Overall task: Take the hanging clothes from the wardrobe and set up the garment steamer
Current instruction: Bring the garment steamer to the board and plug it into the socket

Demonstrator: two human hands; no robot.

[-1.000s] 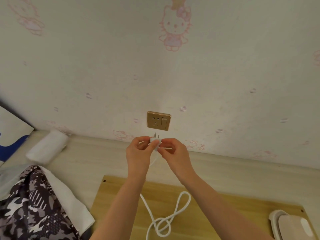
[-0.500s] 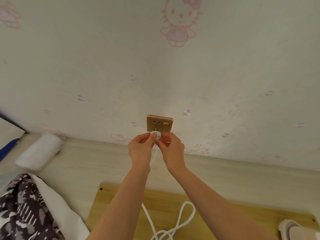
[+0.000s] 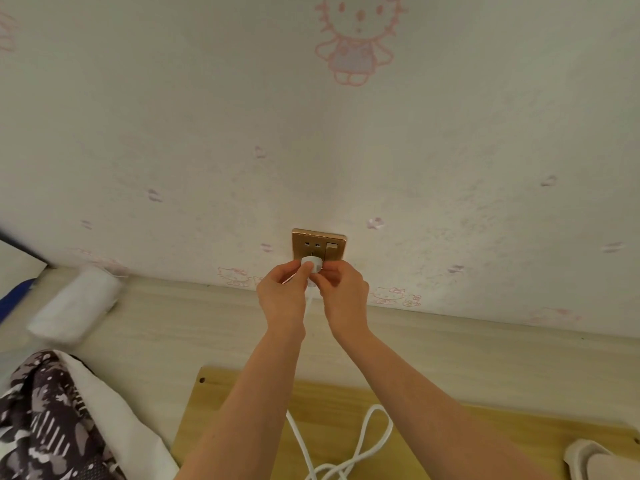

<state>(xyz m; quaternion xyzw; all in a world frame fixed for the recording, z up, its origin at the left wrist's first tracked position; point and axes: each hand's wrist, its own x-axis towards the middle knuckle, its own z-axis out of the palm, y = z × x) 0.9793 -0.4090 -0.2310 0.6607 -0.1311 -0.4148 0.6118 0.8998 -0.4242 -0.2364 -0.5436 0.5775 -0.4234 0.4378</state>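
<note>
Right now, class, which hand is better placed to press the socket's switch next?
Probably the right hand: the switch sits on the right of the socket, just above that hand's fingers; the left hand pinches the plug further left.

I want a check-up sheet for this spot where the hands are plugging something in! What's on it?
Surface: pale wooden top with a yellowish board lying on it.
Job's things: white plug at the lower part of the gold socket; cannot tell if it is fully in. A camouflage garment lies at the left.
Clutter: rolled white cloth; beige thing in the right corner.
Grips: left hand and right hand both pinch the plug.
Cables: white cord hangs from the plug and loops on the board.
Surroundings: wall with pink cartoon-cat wallpaper.
</note>
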